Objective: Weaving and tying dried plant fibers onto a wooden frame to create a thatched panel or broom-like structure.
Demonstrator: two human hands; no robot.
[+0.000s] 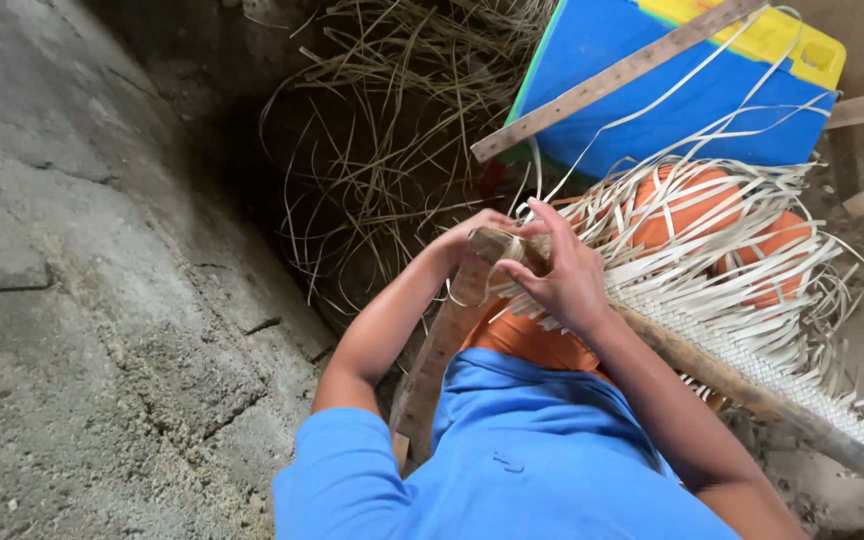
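Working at the corner of a wooden frame [512,245], both hands are closed around the joint where two frame bars meet. The right hand [564,272] lies on top of the corner with its fingers [524,272] curled down over the wood and pinched on a pale cane strip [537,232] that wraps the bar. The left hand [467,240] sits behind the same corner; its fingers appear clamped on the bar end, though most of them are hidden by the wood and the other hand.

The frame rests across the person's lap, over orange trousers [532,340], with one bar [432,370] running down toward the blue shirt [522,460] and the other bar [752,395] running off to the right edge of view.

Progress, as judged from this view: a tight woven panel [742,350] already lies along the right-hand bar, so a fair stretch is done. Many loose strip ends [722,250] fan out unwoven beyond it, and the corner binding looks unfinished. Much remains.

Surroundings: a heap of spare strips [382,130] lies on the floor ahead, against a rough concrete slab [102,300]. A blue board [652,90] with a yellow edge and a wooden slat [602,78] stands beyond the work.
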